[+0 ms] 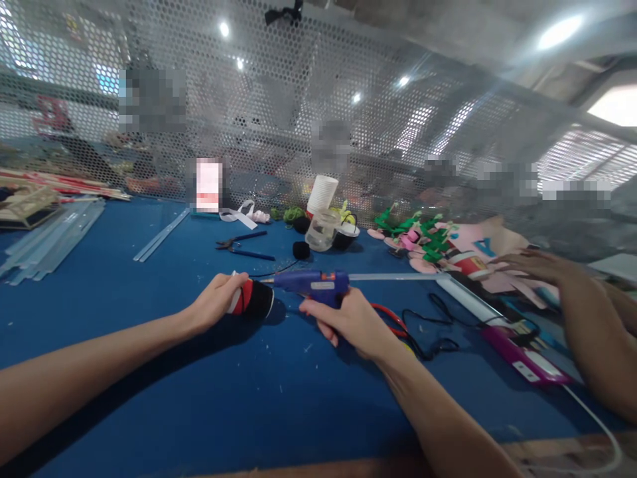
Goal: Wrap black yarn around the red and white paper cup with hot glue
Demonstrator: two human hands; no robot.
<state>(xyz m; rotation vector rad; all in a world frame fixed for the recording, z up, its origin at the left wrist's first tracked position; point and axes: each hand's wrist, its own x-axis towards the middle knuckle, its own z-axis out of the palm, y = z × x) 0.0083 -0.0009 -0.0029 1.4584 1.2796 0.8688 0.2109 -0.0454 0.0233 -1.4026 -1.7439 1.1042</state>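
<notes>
1. While the blue table [149,372] fills the lower frame, the right hand [351,322] is closed around the grip of a blue glue gun [313,284] at the centre.
2. Just left of the nozzle, a black and red cup [253,299] lying on its side is gripped by the left hand [216,302].
3. At the right edge, a co-worker's hand [535,262] is laid flat on pink paper shapes [490,242].
4. Further back, pliers [241,244] and a clear jar [321,229] are seen before a perforated screen [298,113].
</notes>
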